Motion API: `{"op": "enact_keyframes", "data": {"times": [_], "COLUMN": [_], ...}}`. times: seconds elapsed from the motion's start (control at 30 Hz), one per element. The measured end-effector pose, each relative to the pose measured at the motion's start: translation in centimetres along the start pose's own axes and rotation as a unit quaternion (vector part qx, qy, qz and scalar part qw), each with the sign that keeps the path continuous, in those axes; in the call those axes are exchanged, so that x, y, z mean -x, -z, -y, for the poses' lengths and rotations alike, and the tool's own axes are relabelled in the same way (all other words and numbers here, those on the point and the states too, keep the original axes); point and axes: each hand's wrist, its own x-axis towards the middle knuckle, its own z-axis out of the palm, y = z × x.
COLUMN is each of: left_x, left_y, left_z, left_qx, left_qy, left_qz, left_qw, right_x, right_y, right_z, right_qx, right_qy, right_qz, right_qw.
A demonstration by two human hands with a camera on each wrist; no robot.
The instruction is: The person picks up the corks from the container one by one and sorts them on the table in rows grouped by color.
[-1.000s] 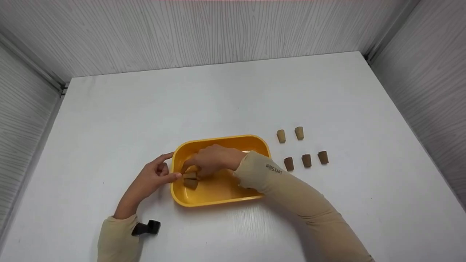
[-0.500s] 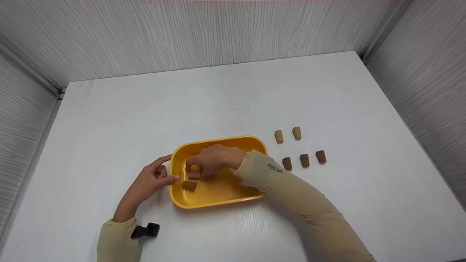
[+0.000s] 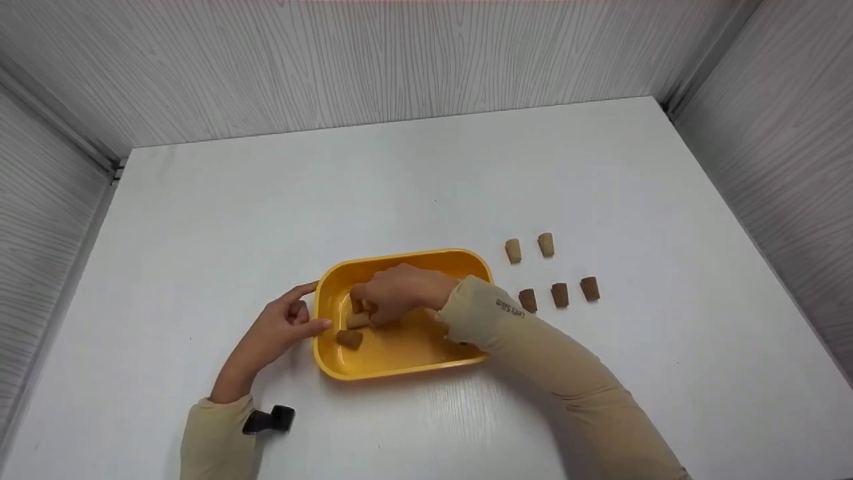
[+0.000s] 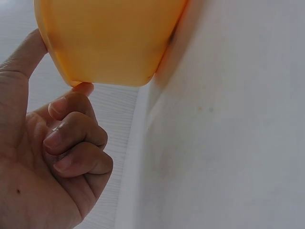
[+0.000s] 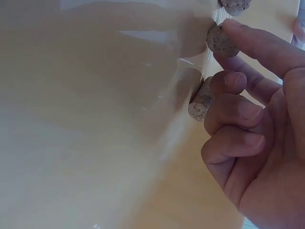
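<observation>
A yellow plastic tray [image 3: 400,368] stands on the white table. My left hand [image 3: 280,330] pinches its left rim between thumb and forefinger; in the left wrist view the other fingers are curled below the tray's corner. My right hand [image 3: 403,293] reaches into the tray. Its thumb and forefinger pinch a light cork stopper [image 5: 221,42], the light cork [image 3: 358,321] in the head view. A darker brown cork [image 3: 349,339] lies nearer the tray's front left corner. Another cork [image 5: 200,102] lies beside the curled fingers of that hand, partly hidden by them.
Right of the tray, two light corks [image 3: 546,245] form a row on the table. Below them is a row of three dark brown corks [image 3: 560,295]. A black wrist mount [image 3: 270,420] juts from the left sleeve. Grey wood-grain panels [image 3: 400,60] border the table.
Inside the tray, my right hand has shifted slightly right, and the light cork moved right with it, away from the dark brown one. My left hand keeps its grip on the rim.
</observation>
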Motion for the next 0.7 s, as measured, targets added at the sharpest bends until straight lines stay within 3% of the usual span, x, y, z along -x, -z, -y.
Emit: {"op": "enact_keyframes", "data": {"times": [0.4,0.7], "left_x": [0.17,0.01], "left_y": [0.07,-0.01], "left_z": [0.08,0.09], "left_qx": [0.002,-0.002], "left_qy": [-0.006,-0.011], "left_qz": [0.004,0.001], "left_qw": [1.0000,0.9999], "right_x": [0.29,0.73], "right_y": [0.10,0.33], "right_z": [-0.47,-0.29], "right_qx": [0.015,0.027], "right_qy": [0.024,-0.002], "right_qz": [0.014,0.014], "right_qw": [0.9995,0.9995]}}
